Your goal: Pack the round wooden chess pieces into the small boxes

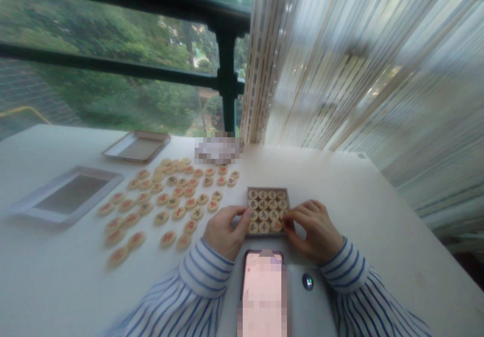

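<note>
A small shallow box stands in front of me, filled with rows of round wooden Chinese chess pieces. Most show black characters; one at the front right is red. My left hand grips the box's left side, thumb and fingers closed at the rim. My right hand is closed at the front right corner, fingertips together beside the red piece. Those fingertips cover that corner, so what they pinch is hidden. Both sleeves are striped blue and white.
Many loose chess pieces lie scattered on the white table to the left. Behind them are a shallow tray and a pale frame-like lid. A phone lies before me, near a small dark round object.
</note>
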`<state>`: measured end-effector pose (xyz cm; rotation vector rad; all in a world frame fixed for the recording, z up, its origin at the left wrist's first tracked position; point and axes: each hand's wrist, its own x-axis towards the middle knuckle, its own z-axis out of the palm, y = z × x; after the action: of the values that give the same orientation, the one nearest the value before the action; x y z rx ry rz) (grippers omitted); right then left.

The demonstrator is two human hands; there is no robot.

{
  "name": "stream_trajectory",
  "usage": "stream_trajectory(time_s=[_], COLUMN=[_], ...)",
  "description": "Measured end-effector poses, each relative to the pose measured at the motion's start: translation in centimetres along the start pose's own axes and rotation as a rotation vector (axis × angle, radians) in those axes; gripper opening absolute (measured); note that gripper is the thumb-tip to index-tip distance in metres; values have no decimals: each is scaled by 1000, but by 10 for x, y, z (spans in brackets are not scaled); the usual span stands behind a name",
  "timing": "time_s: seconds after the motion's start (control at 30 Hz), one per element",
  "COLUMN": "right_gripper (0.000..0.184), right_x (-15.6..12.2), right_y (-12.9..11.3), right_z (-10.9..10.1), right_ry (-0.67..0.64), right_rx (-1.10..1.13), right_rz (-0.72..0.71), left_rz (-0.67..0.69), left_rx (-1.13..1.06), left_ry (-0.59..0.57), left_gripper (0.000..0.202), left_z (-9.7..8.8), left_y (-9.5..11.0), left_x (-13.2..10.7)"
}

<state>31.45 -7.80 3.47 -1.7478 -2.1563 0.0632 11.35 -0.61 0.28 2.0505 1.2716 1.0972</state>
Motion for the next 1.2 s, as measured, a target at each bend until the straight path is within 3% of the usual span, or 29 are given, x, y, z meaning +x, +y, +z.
stream_trajectory(time_s=[1.0, 1.2], right_gripper=[16, 17], right_x=[-1, -1], right_y=[-1, 12], right_z=[-3, 0], right_ry=[13, 97], right_rx=[5, -37], right_rz=[7, 119], left_rz=[30, -2], left_rx=[-43, -2], left_ry=[-4, -24], left_gripper=[21, 22], left_z=[0, -1], left_y=[-1, 3], left_x=[1, 0])
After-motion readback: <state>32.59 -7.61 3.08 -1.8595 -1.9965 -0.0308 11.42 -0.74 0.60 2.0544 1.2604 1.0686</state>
